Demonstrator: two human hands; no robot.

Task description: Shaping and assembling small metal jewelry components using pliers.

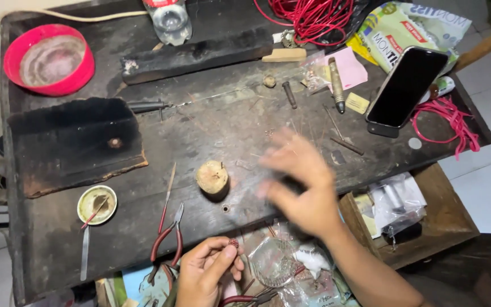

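Reddish little bead (233,243) pinched in our left hand (206,272) grip could slip into the counter (200,131) clutter, since our blurry right hand (302,185) is spread open, holding nothing

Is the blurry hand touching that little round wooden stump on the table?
Apart. The head view shows dark bare table between the wooden stump and the blurred right hand, whose fingers spread off to the stump's right.
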